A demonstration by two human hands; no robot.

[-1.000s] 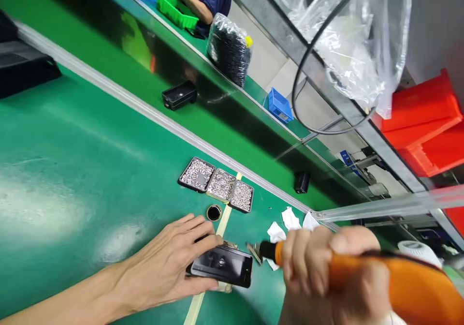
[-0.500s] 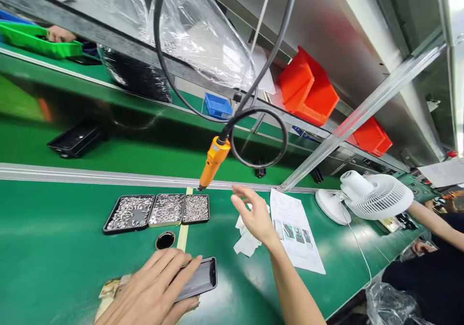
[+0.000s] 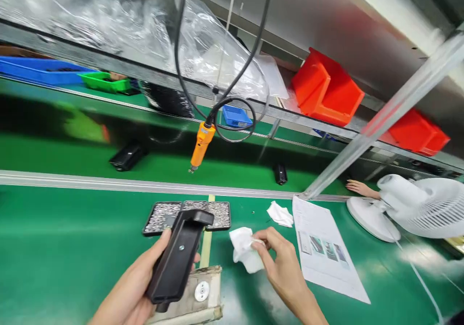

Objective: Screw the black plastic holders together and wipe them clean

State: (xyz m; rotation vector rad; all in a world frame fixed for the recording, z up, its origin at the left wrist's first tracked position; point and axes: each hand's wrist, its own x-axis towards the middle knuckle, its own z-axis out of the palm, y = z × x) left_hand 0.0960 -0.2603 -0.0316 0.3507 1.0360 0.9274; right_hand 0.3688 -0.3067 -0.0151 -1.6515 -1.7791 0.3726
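My left hand grips a long black plastic housing, tilted up, with one small screw visible in its face and a raised lip at the far end. Beneath it lies a worn, pale block bearing a white round disc. A crumpled white cloth or tissue is pinched between the thumb and fingers of my right hand, just above the green table. Behind the housing, and partly hidden by it, stand trays of small metal parts.
An orange electric screwdriver hangs from a cable above the trays. Another white cloth lies beside a printed sheet. At right are a white fan and another person's hand. Black housings rest beyond the metal rail.
My left hand has raised the housing off the table and turned it, uncovering the block. My right hand, empty before, has taken up a white cloth. The screwdriver has swung, and the view has shifted.
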